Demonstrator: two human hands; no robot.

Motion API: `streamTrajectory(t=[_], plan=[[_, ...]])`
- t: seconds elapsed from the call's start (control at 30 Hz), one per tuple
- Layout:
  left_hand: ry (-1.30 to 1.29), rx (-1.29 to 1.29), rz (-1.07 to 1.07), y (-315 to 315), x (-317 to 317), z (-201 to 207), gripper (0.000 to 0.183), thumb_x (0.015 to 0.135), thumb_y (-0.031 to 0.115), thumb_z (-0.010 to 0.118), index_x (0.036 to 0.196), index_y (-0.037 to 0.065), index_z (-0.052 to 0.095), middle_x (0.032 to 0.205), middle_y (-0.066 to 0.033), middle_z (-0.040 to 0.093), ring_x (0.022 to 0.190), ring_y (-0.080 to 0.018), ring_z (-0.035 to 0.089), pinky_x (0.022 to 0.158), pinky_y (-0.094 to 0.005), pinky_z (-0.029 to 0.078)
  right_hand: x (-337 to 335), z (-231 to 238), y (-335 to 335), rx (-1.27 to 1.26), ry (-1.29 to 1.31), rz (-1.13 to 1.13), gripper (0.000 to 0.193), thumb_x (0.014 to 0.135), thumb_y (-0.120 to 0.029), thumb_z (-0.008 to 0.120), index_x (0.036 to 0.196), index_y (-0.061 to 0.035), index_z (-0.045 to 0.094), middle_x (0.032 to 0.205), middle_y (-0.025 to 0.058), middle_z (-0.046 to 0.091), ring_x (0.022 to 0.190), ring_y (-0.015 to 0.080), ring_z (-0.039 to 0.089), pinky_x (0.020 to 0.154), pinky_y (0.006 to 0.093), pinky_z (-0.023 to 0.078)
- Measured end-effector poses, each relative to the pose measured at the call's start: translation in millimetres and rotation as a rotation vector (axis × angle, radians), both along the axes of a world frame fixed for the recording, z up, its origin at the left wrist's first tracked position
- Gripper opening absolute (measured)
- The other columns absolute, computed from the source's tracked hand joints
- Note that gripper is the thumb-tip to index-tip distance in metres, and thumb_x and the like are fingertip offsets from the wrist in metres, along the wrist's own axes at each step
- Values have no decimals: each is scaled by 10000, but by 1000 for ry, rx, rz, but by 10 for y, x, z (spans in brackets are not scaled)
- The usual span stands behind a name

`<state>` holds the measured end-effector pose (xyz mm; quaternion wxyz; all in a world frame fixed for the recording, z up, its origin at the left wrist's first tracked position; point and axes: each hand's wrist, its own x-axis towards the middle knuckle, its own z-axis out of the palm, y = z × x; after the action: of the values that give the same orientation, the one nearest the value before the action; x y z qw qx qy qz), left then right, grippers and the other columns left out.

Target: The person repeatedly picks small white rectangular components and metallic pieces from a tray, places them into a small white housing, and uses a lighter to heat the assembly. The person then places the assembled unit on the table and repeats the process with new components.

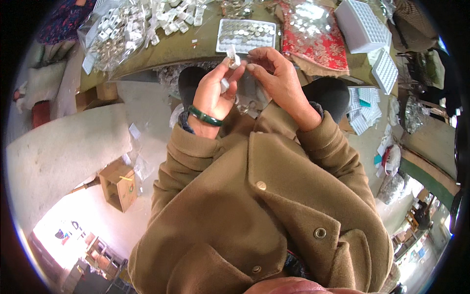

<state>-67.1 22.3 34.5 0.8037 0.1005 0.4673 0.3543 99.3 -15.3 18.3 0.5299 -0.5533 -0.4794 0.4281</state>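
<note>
The left hand (211, 93) pinches a small white plastic piece (235, 60) at the table's (203, 46) near edge; whether the right hand (282, 81) grips anything, I cannot tell. Beyond, a white tray (245, 49) of silvery discs (241, 32) lies near that edge.

the left fingers (238, 74) hold a small white piece (234, 59) beside the right fingers (267, 54), near a white tray (263, 46).

small white piece (233, 60) in left hand (211, 93); second white piece (224, 85) below

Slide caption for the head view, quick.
Left hand holding a small white piece, right hand beside it, near a white tray.
</note>
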Motion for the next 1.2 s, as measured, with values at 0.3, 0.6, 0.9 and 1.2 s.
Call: streamTrajectory(t=[0.3,0.6,0.9,1.2], plan=[[163,335,-217,-45,58,-147,202,969,176,592,1128,69,657,1075,-37,716,949,-79,660,693,-202,493,554,69,400,65,-757,-204,144,889,-142,662,978,-37,704,842,136,696,757,236,691,666,335,520],[119,415,-353,-96,175,-385,178,925,77,580,1083,10,625,1010,-77,718,849,-120,682,666,-223,511,408,-139,645,211,-942,-160,121,862,-137,672,956,-72,711,898,130,678,805,342,663,695,401,527],[72,247,-311,79,33,-251,238,975,150,566,1169,27,628,1116,-77,710,953,-87,680,697,-166,515,393,-142,677,189,-920,-101,155,864,-113,655,1010,-90,702,906,114,674,840,352,656,712,419,525],[90,267,-225,137,56,-229,272,981,181,595,1204,27,615,1138,-75,706,972,-85,682,674,-160,524,357,-209,657,207,-924,-58,150,864,-121,665,1002,-71,698,910,114,684,814,342,669,709,412,534]])
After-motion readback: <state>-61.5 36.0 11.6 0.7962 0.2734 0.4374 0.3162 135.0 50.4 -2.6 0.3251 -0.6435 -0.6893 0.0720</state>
